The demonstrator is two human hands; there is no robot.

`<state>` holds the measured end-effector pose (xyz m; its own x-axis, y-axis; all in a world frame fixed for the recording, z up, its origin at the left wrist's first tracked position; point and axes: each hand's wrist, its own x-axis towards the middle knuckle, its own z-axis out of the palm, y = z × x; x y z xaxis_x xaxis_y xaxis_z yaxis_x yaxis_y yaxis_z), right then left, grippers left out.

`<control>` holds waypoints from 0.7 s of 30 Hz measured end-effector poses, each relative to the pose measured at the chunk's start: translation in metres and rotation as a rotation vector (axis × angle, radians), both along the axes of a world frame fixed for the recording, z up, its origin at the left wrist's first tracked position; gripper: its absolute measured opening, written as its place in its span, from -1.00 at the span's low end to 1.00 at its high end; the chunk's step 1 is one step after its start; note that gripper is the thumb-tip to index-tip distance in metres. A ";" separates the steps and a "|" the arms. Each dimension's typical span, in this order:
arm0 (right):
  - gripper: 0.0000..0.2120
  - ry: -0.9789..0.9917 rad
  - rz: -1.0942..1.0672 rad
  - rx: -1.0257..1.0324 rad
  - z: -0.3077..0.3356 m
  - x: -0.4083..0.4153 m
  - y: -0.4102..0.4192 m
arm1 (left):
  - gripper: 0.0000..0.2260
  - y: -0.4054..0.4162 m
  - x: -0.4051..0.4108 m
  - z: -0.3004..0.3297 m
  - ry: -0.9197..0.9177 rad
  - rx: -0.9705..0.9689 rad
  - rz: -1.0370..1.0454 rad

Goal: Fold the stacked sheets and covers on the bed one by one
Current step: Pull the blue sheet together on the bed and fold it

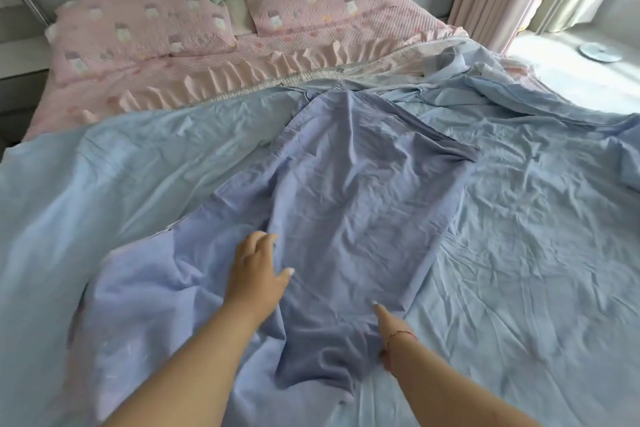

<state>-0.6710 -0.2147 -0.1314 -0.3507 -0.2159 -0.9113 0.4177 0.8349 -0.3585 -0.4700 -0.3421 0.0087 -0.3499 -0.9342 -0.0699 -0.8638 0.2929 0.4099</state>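
While the left hand (pixel 258 276) lies on the darker blue sheet (pixel 353 204) with its fingers (pixel 266 239) spread and nearly straight, pressing into a ridge of cloth without gripping it, the right hand (pixel 391 340) sits at the sheet's near right edge. Its fingers are mostly hidden under the fabric, so I cannot tell whether they pinch the edge or only rest against it.

What could go wrong, as I judge it: the darker blue sheet lies directly on the pale blue cover (pixel 519 253), and both are thin and creased, so a pull by either hand could drag the lower layer along and bunch the two together. The ridge running away from the left hand could also be pressed in as a crooked fold if it is flattened where it stands.

From the left hand, the darker blue sheet stretches as a long strip toward the pink pillows (pixel 145 28), its far corner well beyond reach, and spreads wider to the left.
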 end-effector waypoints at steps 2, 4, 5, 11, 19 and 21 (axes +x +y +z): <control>-0.23 0.055 -0.053 -0.072 -0.016 -0.057 -0.023 | -0.46 0.020 -0.049 -0.017 0.064 0.145 -0.095; -0.08 0.104 -0.059 -0.115 -0.016 -0.103 -0.046 | -0.48 0.035 -0.089 -0.031 0.097 0.260 -0.149; -0.12 0.111 -0.065 -0.158 -0.033 -0.131 -0.059 | -0.49 0.038 -0.109 -0.040 0.115 0.318 -0.152; -0.61 0.101 -0.056 -0.272 0.038 -0.226 -0.131 | -0.30 0.039 -0.216 -0.075 0.027 0.382 -0.082; -0.67 0.100 -0.273 -0.346 0.041 -0.319 -0.185 | -0.83 0.026 -0.282 -0.082 -0.434 0.200 -0.067; -0.80 0.114 -0.282 -0.364 0.045 -0.335 -0.187 | -0.82 0.021 -0.280 -0.080 -0.439 0.247 -0.089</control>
